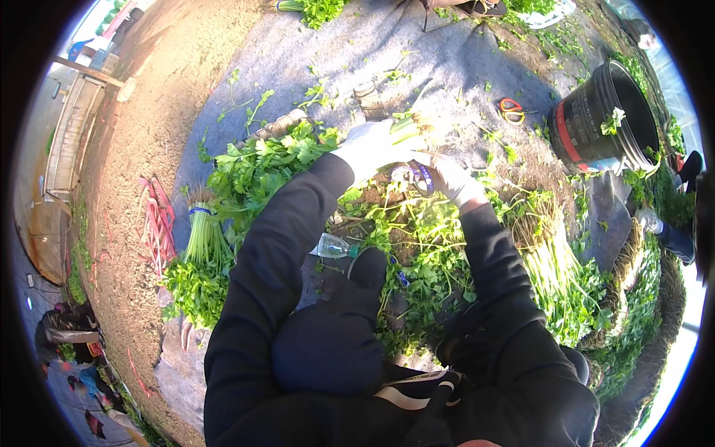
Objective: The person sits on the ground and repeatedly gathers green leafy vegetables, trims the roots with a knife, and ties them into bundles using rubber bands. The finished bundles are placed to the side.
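My left hand (363,146), in a white glove washed out by the sun, grips a bunch of leafy celery (406,132). Its root end points right, and leaves spread to the left beyond my wrist. My right hand (451,177), also gloved, is just below the root end with a strip of purple printed tape (423,177) at its fingers. Glare hides exactly how the fingers meet the tape and stalks. Loose celery leaves and stems (424,240) lie on the ground under both hands.
A tied celery bunch (204,240) lies left beside pink straps (155,218). Untied celery (550,262) is piled on the right. Orange-handled scissors (511,112) lie near a tilted black bucket (581,120). A plastic bottle (333,246) lies by my shoe. Another person's shoe (485,8) shows at the top.
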The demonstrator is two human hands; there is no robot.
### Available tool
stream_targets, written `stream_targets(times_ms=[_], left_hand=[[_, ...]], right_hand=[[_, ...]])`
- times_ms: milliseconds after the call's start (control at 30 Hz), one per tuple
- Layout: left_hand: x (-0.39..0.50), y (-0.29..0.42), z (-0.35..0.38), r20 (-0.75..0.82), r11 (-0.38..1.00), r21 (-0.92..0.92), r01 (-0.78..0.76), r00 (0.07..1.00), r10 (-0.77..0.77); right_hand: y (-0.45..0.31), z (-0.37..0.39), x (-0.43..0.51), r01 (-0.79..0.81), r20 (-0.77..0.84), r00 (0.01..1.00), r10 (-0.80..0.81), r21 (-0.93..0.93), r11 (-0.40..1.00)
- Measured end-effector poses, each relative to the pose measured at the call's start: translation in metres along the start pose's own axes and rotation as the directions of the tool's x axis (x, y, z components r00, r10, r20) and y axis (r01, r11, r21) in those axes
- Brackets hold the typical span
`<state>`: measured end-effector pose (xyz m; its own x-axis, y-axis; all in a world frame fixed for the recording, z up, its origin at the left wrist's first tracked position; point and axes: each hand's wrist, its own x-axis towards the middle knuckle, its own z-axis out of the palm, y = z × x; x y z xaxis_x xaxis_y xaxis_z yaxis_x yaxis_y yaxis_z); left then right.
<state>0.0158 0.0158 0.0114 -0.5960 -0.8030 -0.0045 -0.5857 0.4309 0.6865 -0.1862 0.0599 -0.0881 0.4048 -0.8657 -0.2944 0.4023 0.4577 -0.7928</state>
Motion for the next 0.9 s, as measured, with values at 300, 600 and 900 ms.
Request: stream_targets(times_ms=[300,600,900], left_hand=[[0.007,-0.016,0.009,0.066,0.983,-0.103,0.150,0.987,-0.144],[0.005,-0.027,0.011,0.113,0.955,-0.295,0.030,0.994,0.003],[0.002,-0.012,0.003,0.108,0.992,-0.103,-0.074,0.990,0.085]], right_hand=[[0.004,0.019,-0.012,0.035,-0.295,0.947,-0.124,-0.291,0.956],[0.003,0.041,-0.041,0.168,-0.404,0.865,-0.298,-0.327,0.930],[0.012,0.039,-0.011,0.216,-0.336,0.877,-0.343,-0.361,0.907]])
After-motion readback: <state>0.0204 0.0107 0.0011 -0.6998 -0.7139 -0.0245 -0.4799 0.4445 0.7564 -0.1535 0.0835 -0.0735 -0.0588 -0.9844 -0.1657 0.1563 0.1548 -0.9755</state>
